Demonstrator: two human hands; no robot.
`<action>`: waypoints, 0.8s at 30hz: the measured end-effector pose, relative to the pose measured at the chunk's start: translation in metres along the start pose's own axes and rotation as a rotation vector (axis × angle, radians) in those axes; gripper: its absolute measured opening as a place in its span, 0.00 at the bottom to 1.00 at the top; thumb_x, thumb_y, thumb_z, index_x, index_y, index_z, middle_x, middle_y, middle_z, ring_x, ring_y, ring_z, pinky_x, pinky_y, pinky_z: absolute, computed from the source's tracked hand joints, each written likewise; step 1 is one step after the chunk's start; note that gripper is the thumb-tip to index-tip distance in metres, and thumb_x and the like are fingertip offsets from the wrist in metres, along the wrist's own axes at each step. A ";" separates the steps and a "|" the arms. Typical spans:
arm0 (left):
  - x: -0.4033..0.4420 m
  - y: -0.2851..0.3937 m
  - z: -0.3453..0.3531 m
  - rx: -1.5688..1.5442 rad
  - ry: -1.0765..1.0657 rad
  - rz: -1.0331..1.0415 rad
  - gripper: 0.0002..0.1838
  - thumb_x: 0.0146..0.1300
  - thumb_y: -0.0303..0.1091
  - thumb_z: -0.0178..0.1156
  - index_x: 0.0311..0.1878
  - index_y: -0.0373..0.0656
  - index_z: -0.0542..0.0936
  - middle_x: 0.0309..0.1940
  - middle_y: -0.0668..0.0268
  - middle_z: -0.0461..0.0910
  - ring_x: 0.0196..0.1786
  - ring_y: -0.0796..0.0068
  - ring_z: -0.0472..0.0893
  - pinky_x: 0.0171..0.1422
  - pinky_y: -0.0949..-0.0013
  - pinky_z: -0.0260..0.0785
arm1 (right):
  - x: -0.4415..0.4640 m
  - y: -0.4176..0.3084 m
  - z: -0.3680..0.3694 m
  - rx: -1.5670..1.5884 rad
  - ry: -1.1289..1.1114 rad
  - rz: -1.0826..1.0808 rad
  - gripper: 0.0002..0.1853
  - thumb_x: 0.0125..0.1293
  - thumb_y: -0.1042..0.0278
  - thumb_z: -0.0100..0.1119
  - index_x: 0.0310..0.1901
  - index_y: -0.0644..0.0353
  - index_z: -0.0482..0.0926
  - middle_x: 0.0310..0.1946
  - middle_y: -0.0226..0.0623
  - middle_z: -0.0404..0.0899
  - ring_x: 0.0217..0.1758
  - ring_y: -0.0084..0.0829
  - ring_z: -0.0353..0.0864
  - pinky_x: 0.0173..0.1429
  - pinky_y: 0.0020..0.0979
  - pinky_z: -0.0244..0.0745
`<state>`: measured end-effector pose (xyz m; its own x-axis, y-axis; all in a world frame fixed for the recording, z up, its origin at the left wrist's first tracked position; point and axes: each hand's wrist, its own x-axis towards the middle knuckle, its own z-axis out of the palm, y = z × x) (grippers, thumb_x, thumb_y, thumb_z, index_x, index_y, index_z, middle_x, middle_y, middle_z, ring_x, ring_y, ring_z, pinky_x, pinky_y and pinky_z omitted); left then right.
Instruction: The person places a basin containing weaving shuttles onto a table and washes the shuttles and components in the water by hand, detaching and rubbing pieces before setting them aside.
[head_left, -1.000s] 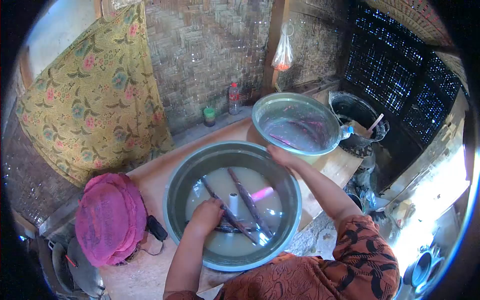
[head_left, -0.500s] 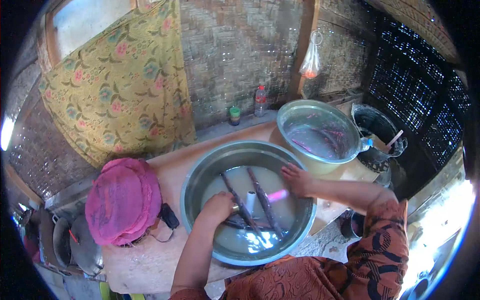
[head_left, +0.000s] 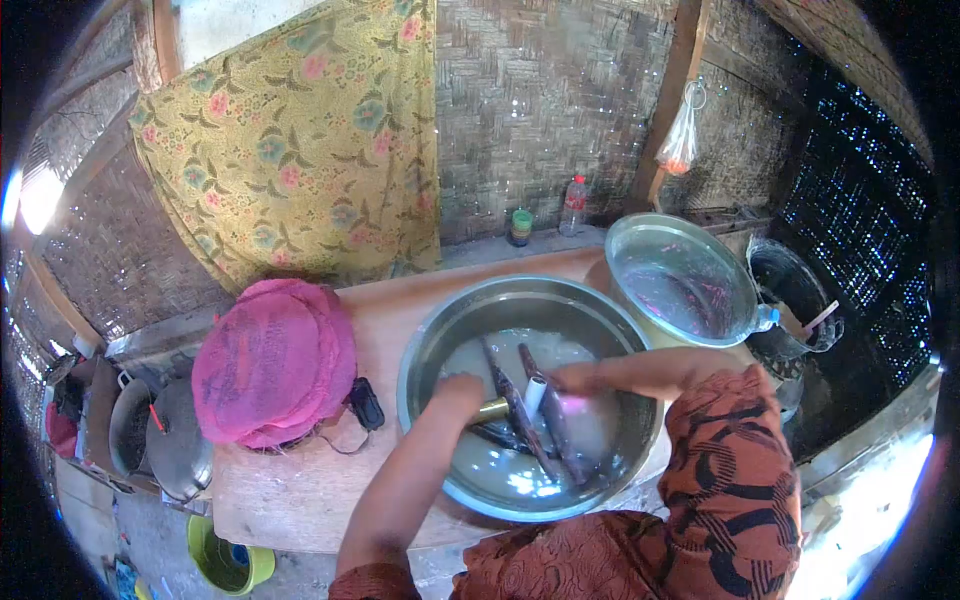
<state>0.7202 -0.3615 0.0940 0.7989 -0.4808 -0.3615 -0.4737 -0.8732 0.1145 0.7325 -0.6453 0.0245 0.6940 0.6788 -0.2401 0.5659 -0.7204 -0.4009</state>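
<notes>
A large grey-green basin [head_left: 420,330] of cloudy water holds long dark pieces [head_left: 565,440], a white cylinder [head_left: 535,393] and something pink [head_left: 572,403]. Inside its left part, my left hand [head_left: 460,393] is closed at the end of a brass-coloured tube [head_left: 490,410], which points toward a dark piece [head_left: 512,400]. My right hand [head_left: 573,378] reaches in from the right, just beside the white cylinder and above the pink thing. Its fingertips are hidden, so any grip there cannot be made out.
The wooden table [head_left: 290,500] bears a pink cloth-covered stack [head_left: 275,365], a black object [head_left: 367,403] and a second basin [head_left: 625,235]. A green-lidded jar [head_left: 520,228] and a bottle [head_left: 573,205] stand behind. A black bucket [head_left: 840,335] is at right, a green tub [head_left: 262,565] below.
The view has shifted, so things appear farther right. My right hand has left the basin's rim and moved inward to the white cylinder. More of the brass-coloured tube shows at my left hand.
</notes>
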 end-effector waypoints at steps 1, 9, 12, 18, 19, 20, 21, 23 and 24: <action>0.003 -0.003 -0.001 0.007 0.006 0.034 0.15 0.56 0.31 0.52 0.46 0.39 0.78 0.47 0.52 0.77 0.49 0.54 0.78 0.53 0.57 0.70 | -0.008 0.010 -0.008 -0.001 -0.002 0.006 0.10 0.53 0.73 0.50 0.38 0.61 0.78 0.35 0.47 0.79 0.40 0.43 0.78 0.44 0.41 0.71; 0.047 0.000 -0.013 -0.205 0.148 0.234 0.15 0.57 0.31 0.51 0.47 0.40 0.78 0.48 0.50 0.76 0.53 0.55 0.75 0.56 0.58 0.68 | 0.043 0.006 -0.149 0.098 0.165 0.625 0.06 0.49 0.66 0.54 0.23 0.57 0.79 0.19 0.42 0.76 0.23 0.35 0.74 0.24 0.41 0.67; 0.057 0.015 -0.010 -0.209 0.243 0.166 0.15 0.58 0.32 0.50 0.47 0.40 0.77 0.49 0.50 0.76 0.53 0.55 0.75 0.57 0.59 0.67 | 0.135 -0.048 -0.147 -0.364 0.248 0.147 0.12 0.49 0.60 0.55 0.23 0.60 0.80 0.19 0.46 0.77 0.21 0.37 0.76 0.26 0.40 0.70; 0.067 0.007 0.005 -0.197 0.273 0.102 0.16 0.60 0.34 0.48 0.49 0.41 0.77 0.50 0.52 0.75 0.54 0.58 0.74 0.59 0.61 0.65 | 0.152 -0.214 -0.097 -0.148 -0.011 -0.127 0.10 0.47 0.67 0.56 0.27 0.64 0.80 0.28 0.51 0.79 0.33 0.45 0.80 0.40 0.43 0.74; 0.066 0.007 0.007 -0.202 0.282 0.098 0.16 0.61 0.34 0.47 0.49 0.41 0.76 0.50 0.52 0.75 0.55 0.58 0.74 0.59 0.61 0.64 | 0.155 -0.195 -0.095 0.042 0.148 -0.345 0.10 0.47 0.67 0.56 0.27 0.65 0.80 0.28 0.52 0.79 0.33 0.46 0.80 0.40 0.43 0.74; 0.065 0.008 0.007 -0.207 0.290 0.100 0.16 0.61 0.35 0.47 0.50 0.42 0.76 0.51 0.53 0.75 0.55 0.59 0.73 0.59 0.61 0.64 | 0.161 -0.170 -0.092 0.236 0.308 -0.561 0.10 0.47 0.67 0.55 0.26 0.65 0.80 0.28 0.52 0.79 0.33 0.46 0.80 0.40 0.43 0.74; 0.064 0.008 0.007 -0.217 0.302 0.097 0.16 0.62 0.35 0.47 0.50 0.42 0.76 0.51 0.53 0.74 0.55 0.59 0.73 0.60 0.62 0.64 | 0.177 -0.127 -0.087 0.034 0.279 -0.271 0.11 0.50 0.66 0.53 0.28 0.65 0.80 0.29 0.51 0.79 0.33 0.45 0.80 0.40 0.43 0.74; 0.068 0.000 0.005 -0.216 0.300 0.109 0.17 0.62 0.36 0.46 0.51 0.42 0.76 0.51 0.54 0.74 0.55 0.60 0.73 0.60 0.62 0.63 | 0.175 -0.048 -0.099 -0.106 0.211 -0.059 0.12 0.50 0.61 0.53 0.26 0.64 0.78 0.28 0.51 0.78 0.28 0.47 0.78 0.33 0.46 0.71; 0.088 -0.022 0.021 -0.070 0.149 0.125 0.21 0.60 0.42 0.47 0.55 0.48 0.73 0.55 0.55 0.72 0.57 0.60 0.72 0.63 0.62 0.61 | 0.138 -0.035 -0.120 -0.253 0.208 -0.232 0.12 0.54 0.63 0.51 0.29 0.62 0.79 0.30 0.51 0.78 0.32 0.51 0.77 0.38 0.45 0.71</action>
<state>0.7933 -0.3828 0.0399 0.7837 -0.5879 -0.2005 -0.5500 -0.8068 0.2157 0.8624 -0.5432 0.1118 0.5956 0.8029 0.0258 0.7919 -0.5814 -0.1867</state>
